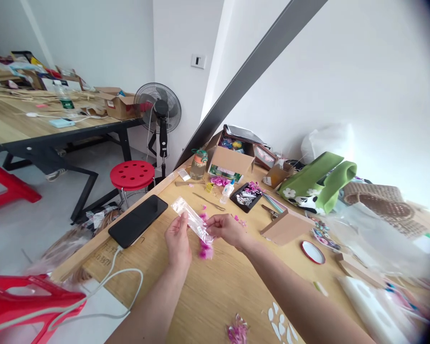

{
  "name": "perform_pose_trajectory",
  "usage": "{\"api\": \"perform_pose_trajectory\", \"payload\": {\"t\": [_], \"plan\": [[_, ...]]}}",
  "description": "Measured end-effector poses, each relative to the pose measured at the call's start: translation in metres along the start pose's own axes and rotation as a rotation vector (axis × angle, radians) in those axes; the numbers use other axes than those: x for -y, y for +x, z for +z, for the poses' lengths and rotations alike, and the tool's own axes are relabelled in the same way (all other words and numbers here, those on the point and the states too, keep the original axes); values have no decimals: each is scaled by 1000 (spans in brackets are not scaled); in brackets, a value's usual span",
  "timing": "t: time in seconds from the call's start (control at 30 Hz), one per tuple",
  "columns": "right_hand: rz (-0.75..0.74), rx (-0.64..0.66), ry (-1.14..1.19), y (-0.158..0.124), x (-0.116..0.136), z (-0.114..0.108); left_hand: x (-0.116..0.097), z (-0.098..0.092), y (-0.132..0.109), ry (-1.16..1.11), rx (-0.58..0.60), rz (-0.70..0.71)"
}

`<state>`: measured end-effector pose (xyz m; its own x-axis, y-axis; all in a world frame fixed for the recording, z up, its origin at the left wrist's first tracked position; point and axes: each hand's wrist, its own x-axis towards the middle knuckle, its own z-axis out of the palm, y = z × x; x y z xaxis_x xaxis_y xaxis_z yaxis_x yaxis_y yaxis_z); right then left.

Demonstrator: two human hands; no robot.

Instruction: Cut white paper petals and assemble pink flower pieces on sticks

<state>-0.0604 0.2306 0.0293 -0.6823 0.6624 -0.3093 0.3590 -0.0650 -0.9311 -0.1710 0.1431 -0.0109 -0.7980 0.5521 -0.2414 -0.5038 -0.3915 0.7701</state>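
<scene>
Between my two hands, above the wooden table [186, 296], is a long clear plastic bag [192, 219]. My left hand [179, 239] pinches its left side with the thumb on top. At the bag's lower right end, the fingers of my right hand [224, 229] are closed on it. Whatever lies inside the bag is too small to make out. Pink-purple petal-like pieces [206, 251] lie on the table just beneath the bag, partly covered by it. Metal tweezers [209, 201] rest beyond my hands, near a small white glue bottle [227, 190].
A black phone [139, 220] with a white cable lies at the left edge. Farther back are a black tray [246, 197], a jar [199, 165] and a cardboard box [231, 162]. Scissors [270, 211], a cardboard block [288, 227], a lid [313, 252] and white petal shapes [281, 325] lie rightward.
</scene>
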Motion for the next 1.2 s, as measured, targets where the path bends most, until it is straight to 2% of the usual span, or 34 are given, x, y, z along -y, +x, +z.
{"api": "perform_pose_trajectory", "payload": {"t": [0.1,0.2,0.33,0.43,0.57,0.67,0.77,0.9,0.97,1.0,1.07,1.13,1.17,1.2], "plan": [[-7,5,-38,-9,0,0,-1,0,-2,-5,10,13],[-51,-24,-85,-20,10,-8,-2,2,-8,22,89,38],[-162,-136,-146,-46,35,-27,-7,3,-21,71,319,-2],[-229,-123,-205,-71,51,-36,-10,2,-28,95,460,-111],[-254,-74,-236,-92,58,-31,-12,0,-34,174,630,-182],[-240,-30,-156,-94,56,-24,-14,-1,-38,253,793,-198],[-239,-10,-144,-92,53,-22,-17,0,-41,301,879,-202],[-219,-85,-223,-92,53,-25,-19,3,-43,325,906,-186],[-231,-137,-279,-96,55,-28,-20,4,-44,310,874,-129],[-243,-195,-318,-99,57,-30,-20,4,-44,295,823,-62],[-301,-384,-417,-104,61,-31,-20,4,-45,253,639,142],[-437,-576,-526,-110,62,-30,-19,2,-45,220,456,308],[-522,-629,-574,-112,61,-28,-18,1,-45,213,415,318],[-608,-640,-614,-113,59,-25,-17,1,-44,214,422,262]]}}
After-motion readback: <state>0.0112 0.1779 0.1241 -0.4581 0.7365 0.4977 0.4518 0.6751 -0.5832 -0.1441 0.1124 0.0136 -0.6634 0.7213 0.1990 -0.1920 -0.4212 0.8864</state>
